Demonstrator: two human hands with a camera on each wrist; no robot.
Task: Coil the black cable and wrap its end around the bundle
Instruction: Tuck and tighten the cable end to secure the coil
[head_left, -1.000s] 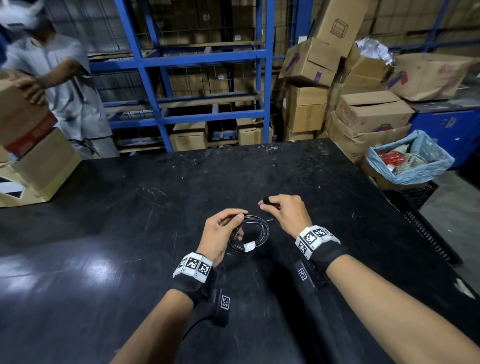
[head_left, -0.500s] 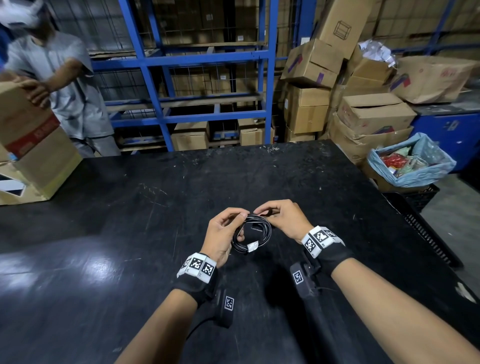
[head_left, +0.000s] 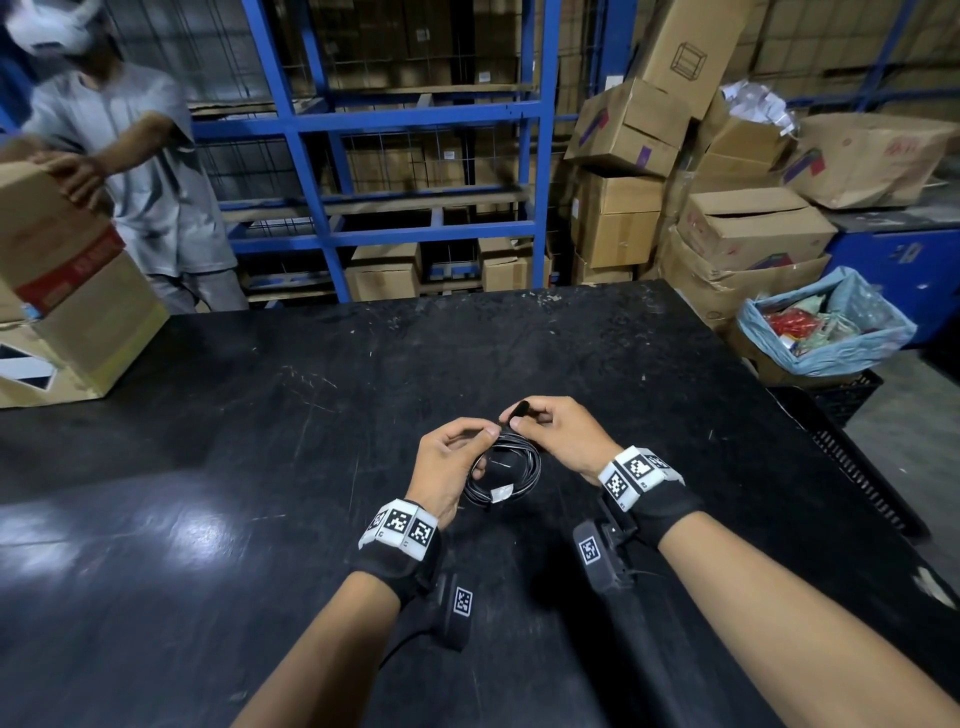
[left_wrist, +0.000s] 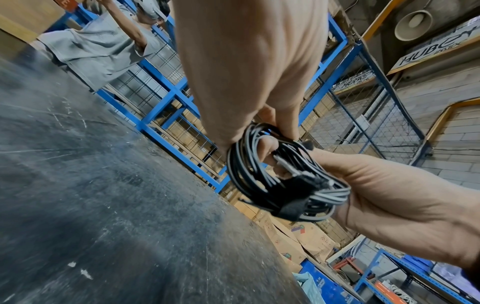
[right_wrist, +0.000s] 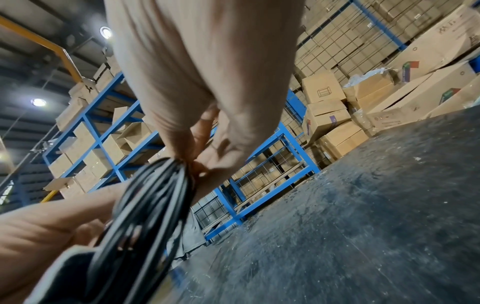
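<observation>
A scratched, glossy black worktable fills the foreground. Behind it stands blue steel shelving with wire-mesh panels, stocked with brown cardboard cartons. More dented brown cartons are piled at the right, near a black crate lined with a blue plastic bag of rubbish. Round ceiling lamps glow under a dark corrugated roof. A grey block wall rises beyond the racks.

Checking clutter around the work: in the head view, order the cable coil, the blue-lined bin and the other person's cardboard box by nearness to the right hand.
1. Cable coil, just left of the right hand.
2. Blue-lined bin, far right, off the table.
3. Cardboard box, far left.
</observation>
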